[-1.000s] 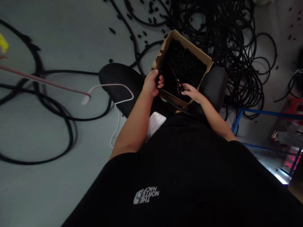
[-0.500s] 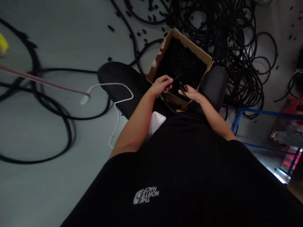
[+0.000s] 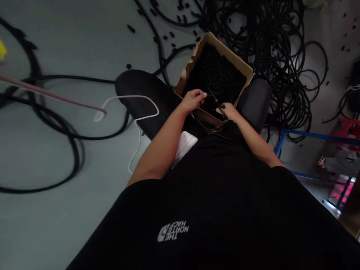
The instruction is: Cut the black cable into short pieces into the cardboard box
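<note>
My left hand point(image 3: 194, 100) is closed round a black rubber hose point(image 3: 200, 125), whose end sits at the fingertips while the rest loops down toward my lap. A pair of scissors point(image 3: 216, 99) is gripped in my right hand point(image 3: 228, 111), the blades pointing up and left, a little to the right of the hose end. Both hands are over the near edge of a cardboard box point(image 3: 234, 56) between my legs. Many short black hose pieces point(image 3: 216, 71) lie in the box.
Tangled black hose point(image 3: 281, 71) covers the floor beyond and right of the box. Loose cut pieces point(image 3: 131, 28) lie about. A white cable point(image 3: 137, 97) crosses my leg to a white device point(image 3: 185, 144). A blue metal frame point(image 3: 317, 135) stands at right.
The scissors have swung so their blades now show longer, up and left. My right hand has shifted slightly right; the left hand keeps its hold on the hose.
</note>
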A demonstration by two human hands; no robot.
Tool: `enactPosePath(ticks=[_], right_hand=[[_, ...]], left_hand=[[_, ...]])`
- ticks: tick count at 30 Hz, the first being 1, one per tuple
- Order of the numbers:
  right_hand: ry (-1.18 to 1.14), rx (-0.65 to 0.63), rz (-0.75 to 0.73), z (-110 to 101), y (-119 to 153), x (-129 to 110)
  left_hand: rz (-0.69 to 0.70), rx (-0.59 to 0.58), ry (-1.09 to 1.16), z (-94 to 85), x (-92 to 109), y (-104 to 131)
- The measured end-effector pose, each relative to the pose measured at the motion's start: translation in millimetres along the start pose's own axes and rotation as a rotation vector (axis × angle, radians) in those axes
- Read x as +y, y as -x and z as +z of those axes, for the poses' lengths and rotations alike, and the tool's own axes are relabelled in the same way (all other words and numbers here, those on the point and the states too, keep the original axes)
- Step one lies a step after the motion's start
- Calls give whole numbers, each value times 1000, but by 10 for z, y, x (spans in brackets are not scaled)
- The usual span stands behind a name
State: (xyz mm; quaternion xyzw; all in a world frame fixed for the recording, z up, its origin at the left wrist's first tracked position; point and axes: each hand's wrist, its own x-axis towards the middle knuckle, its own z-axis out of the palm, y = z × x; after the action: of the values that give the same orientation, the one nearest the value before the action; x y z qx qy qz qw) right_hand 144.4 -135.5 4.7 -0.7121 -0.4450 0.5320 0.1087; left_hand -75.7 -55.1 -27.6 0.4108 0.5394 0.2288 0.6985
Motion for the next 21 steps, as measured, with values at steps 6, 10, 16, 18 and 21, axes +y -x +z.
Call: enactPosePath(ticks=[6, 10, 16, 18, 21], right_hand=[[-24, -13, -92, -22, -59, 47], [0, -18, -122, -60, -74, 55], [42, 32, -56, -72, 36, 27], [12, 22, -26, -61, 53, 16], [-30, -16, 7, -48, 53, 10]], left_hand=[[-109, -198, 38, -42, 29, 41], [-202, -267, 92, -70, 62, 36], [-163, -209, 189, -72, 52, -8], [-150, -187, 202, -73, 48, -9], [-165, -190, 201, -84, 48, -5]])
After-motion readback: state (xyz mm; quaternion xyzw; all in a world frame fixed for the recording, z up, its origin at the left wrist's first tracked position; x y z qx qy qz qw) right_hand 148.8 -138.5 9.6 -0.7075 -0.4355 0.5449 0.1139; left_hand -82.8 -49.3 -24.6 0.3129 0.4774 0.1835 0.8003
